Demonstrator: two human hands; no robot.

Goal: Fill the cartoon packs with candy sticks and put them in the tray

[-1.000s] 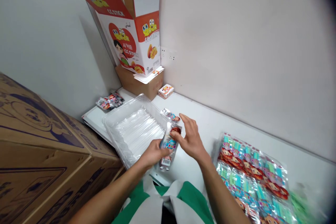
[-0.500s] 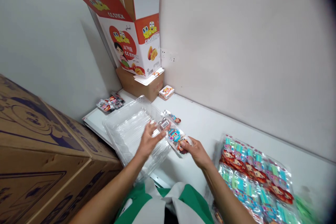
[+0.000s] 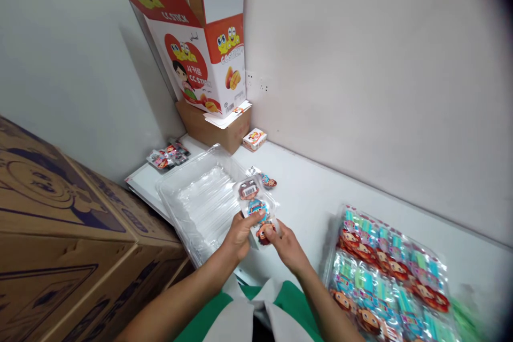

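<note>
Both of my hands grip a small stack of printed plastic packets (image 3: pixel 249 192) with a cartoon figure and a barcode on the top one. My left hand (image 3: pixel 241 232) pinches the stack's left side, thumb across the front. At its lower right corner, my right hand (image 3: pixel 284 243) is closed with its thumb on the cartoon face. Below and left of the packets stands a clear plastic tray (image 3: pixel 176 219), its ridged bottom showing. Just behind the held stack, another packet (image 3: pixel 267 180) lies on the white table (image 3: pixel 304 192).
Filled trays of candy packets (image 3: pixel 388 272) sit at the right. An open CC Stick carton (image 3: pixel 192 64) stands on a brown box (image 3: pixel 212 136) at the back, beside a small box (image 3: pixel 254 139). Several packets (image 3: pixel 168 156) lie at the back left. Large cartons (image 3: pixel 72 235) border the left.
My left hand, open beside the packets before, has closed on them. My right hand has drawn them left and toward me, and they now stand more upright.
</note>
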